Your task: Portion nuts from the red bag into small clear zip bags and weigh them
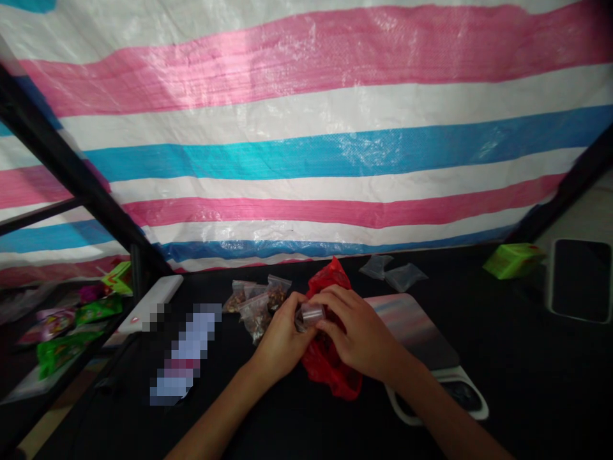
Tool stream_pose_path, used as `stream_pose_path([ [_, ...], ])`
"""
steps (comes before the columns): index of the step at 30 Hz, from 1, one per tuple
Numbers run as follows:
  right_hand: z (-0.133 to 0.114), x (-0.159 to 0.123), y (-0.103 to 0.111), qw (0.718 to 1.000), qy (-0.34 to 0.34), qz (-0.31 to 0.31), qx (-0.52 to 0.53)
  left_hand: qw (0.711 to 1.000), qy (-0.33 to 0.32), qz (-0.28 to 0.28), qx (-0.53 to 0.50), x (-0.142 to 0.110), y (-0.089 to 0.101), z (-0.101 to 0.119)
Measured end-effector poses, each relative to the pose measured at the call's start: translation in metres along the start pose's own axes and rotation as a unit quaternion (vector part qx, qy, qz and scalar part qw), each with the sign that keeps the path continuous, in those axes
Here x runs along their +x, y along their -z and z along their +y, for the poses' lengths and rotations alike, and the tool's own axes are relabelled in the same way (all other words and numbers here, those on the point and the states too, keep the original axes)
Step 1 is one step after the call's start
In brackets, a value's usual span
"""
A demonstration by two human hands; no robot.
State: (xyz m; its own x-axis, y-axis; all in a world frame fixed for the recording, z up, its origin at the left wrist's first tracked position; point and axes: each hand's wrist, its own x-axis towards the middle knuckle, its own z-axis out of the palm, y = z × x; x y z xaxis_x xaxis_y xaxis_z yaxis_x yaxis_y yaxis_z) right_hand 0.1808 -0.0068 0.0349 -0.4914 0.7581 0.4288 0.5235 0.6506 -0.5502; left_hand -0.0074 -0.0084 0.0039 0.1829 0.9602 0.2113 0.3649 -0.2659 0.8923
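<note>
No legible text — too blurred

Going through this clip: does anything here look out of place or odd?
Yes: the long object on the black tabletop, beside the left hand, is covered by a pixelated blur, so it cannot be identified. The red plastic bag under that hand and the right hand is crumpled.

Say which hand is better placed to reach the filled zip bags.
Left, probably: the left hand sits beside the filled zip bags, while the right hand lies farther off over the red bag, though both hold the clear packet.
</note>
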Motion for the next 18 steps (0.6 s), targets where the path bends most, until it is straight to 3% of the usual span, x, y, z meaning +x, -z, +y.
stream_pose_path([
  [5, 0.009, 0.003, 0.004, 0.992, -0.085, 0.050, -0.076, 0.998, 0.012, 0.051, 0.027, 0.004, 0.006, -0.001],
  [13, 0.021, -0.004, -0.005, 0.986, -0.092, -0.075, -0.118, 0.994, 0.072, 0.063, 0.050, 0.007, 0.013, -0.007],
  [18, 0.019, -0.006, -0.006, 0.985, -0.089, -0.086, -0.116, 0.988, 0.118, 0.064, -0.075, 0.009, 0.010, -0.011],
])
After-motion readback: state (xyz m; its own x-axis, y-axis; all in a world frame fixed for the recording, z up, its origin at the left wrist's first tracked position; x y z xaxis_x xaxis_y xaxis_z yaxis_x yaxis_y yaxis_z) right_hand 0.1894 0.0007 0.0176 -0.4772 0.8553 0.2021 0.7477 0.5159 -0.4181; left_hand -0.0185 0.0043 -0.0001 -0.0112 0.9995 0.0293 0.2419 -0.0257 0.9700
